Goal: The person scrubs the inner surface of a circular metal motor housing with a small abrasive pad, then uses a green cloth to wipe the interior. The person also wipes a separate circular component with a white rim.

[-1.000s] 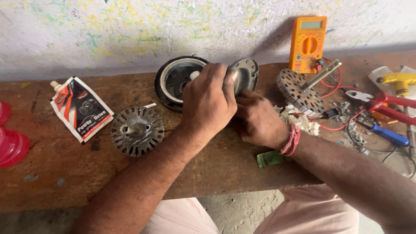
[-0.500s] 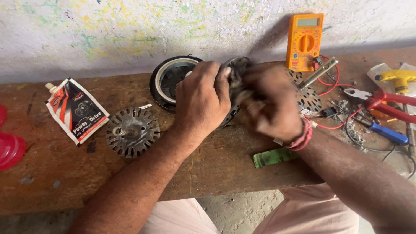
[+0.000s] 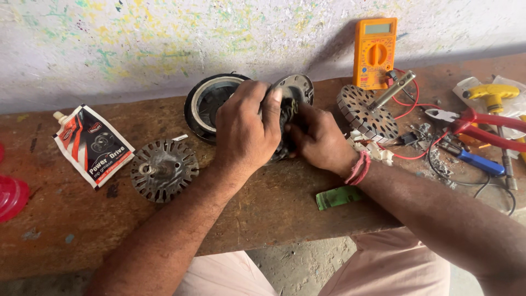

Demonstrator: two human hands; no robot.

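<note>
Fingers (image 3: 272, 104) of the left hand (image 3: 246, 129) are curled tight over the round motor end cover (image 3: 298, 87), propping it tilted on the surface (image 3: 274, 208), so the right hand (image 3: 318, 140) can pinch at its underside, next to the black rotor housing (image 3: 205, 101).

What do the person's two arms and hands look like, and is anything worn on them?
Both forearms are bare, with no sleeves and no gloves. The left hand has no ring, watch or band that I can see. The right hand has a band of pink and red thread wound around its wrist. Nails are short.
</note>
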